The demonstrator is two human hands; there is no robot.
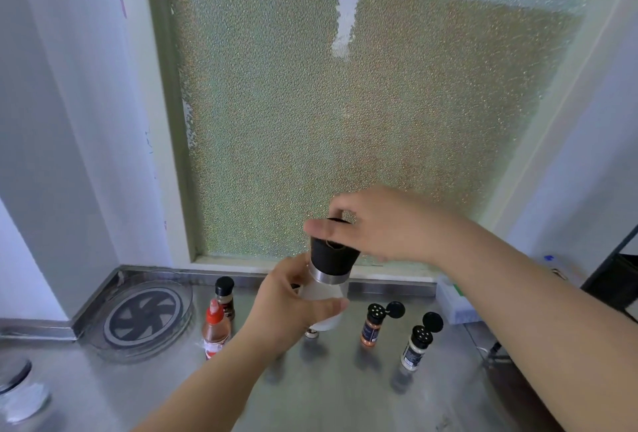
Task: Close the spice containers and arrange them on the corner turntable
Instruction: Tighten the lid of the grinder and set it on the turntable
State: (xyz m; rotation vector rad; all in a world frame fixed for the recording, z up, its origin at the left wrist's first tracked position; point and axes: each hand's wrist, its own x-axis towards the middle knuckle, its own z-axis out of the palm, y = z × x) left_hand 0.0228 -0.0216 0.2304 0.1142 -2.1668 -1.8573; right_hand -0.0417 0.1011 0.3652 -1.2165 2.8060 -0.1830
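Bright, soft daylight comes through the frosted window (345, 114). The steel surface (328, 390) shows dull reflections and faint shadows under the bottles. Straight lines bend toward the edges; the picture is slightly soft.

A steel tabletop (345, 393) meets white walls (58, 121) in a corner. Behind it stands a window (310, 103) of frosted, pebbled glass in a pale frame. At the lower left edge a glass jar (20, 393) is partly in view. At the right lies a white box (455, 304), near a dark frame (611, 279).
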